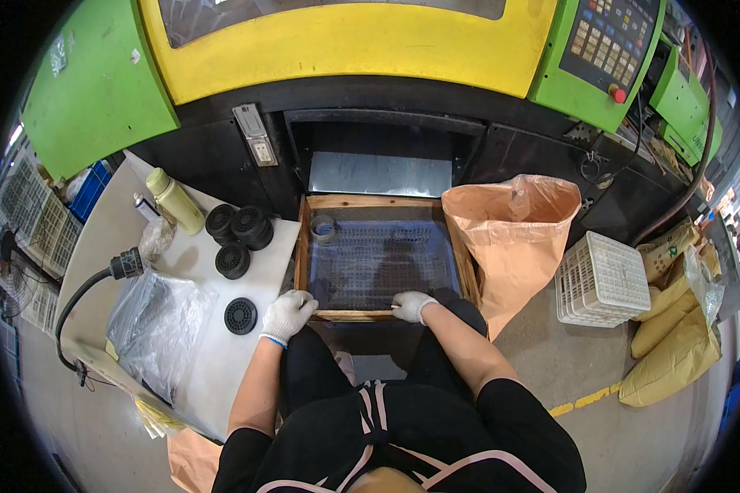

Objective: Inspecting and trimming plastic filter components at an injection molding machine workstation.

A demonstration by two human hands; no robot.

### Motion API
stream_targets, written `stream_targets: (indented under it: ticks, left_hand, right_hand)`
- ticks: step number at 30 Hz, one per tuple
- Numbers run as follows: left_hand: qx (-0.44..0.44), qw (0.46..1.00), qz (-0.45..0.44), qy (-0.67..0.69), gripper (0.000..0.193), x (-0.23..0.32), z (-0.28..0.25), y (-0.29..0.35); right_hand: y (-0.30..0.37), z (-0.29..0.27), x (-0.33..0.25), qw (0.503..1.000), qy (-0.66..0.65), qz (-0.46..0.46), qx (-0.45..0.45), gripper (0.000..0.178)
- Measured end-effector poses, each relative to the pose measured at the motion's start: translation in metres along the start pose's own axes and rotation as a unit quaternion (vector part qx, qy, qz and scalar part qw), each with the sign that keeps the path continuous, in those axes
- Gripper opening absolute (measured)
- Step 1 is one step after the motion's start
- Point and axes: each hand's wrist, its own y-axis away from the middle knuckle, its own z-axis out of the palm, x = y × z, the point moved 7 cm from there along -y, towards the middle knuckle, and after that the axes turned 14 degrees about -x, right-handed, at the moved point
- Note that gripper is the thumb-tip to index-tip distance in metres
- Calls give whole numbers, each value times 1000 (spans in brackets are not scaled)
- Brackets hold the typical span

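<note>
In front of me is a wooden-framed box (302, 263) with a blue slatted crate (370, 271) inside. A round grey part (324, 230) lies in its far left corner. My left hand (288, 316), in a white glove, is closed at the box's near left corner; its fingers hide whatever they hold. At the near right rim my right hand (413, 306), gloved too, is closed with fingertips pinched together; a tiny thing between them is too small to name. Close to my left hand, a black round slotted part (240, 315) lies on the white table (210, 341).
Several black round parts (251, 227), a yellow-green bottle (175, 201) and clear plastic bags (158, 324) occupy the left table. A black hose (80, 300) arches over its edge. An orange bag (510, 238) and white crates (603, 279) stand right. Ahead is a green-and-yellow machine (345, 53).
</note>
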Motion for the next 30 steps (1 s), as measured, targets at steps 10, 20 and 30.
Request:
stream_targets:
  ticks: [10, 20, 30]
  left_hand:
    - [-2, 1000, 6, 0, 22, 6, -3, 0]
    - [-19, 1000, -15, -3, 25, 8, -4, -1]
    - [-19, 1000, -3, -4, 24, 6, -2, -2]
  right_hand:
    - [0, -2, 1, 1000, 9, -12, 20, 41]
    - [8, -5, -5, 1000, 0, 7, -3, 39]
    - [-3, -1, 5, 1000, -4, 3, 4, 40]
